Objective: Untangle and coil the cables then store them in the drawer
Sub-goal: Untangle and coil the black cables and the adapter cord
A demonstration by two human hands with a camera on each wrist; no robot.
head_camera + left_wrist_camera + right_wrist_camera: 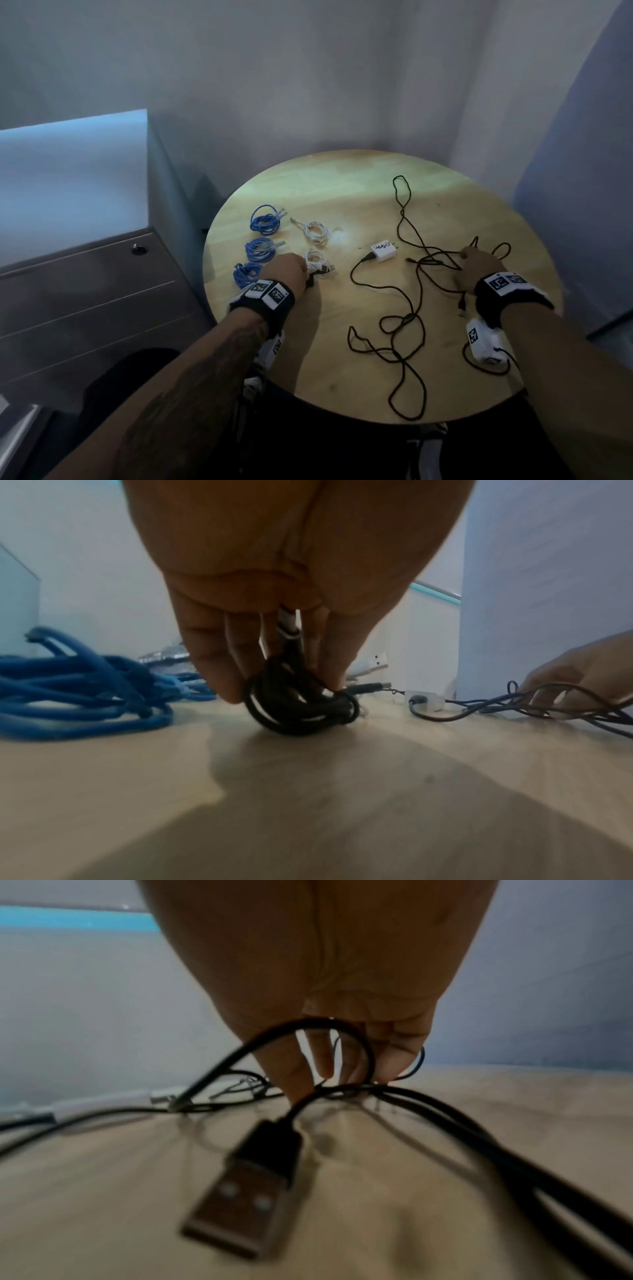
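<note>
On the round wooden table [342,192], my left hand [287,270] grips a small coiled black cable [298,707] and holds it down on the wood beside the other coils. Three blue coils [263,219] and two white coils [317,231] lie in rows there. My right hand [476,263] pinches strands of the loose black cable tangle [407,325] spread over the table's right half. A black USB plug [246,1185] lies just below that hand. One black lead runs into a white charger block [384,250].
A grey metal drawer cabinet [85,291] with a round lock stands to the left of the table, its drawers closed. Walls close in behind and to the right. Bare wood shows at the table's near middle and far edge.
</note>
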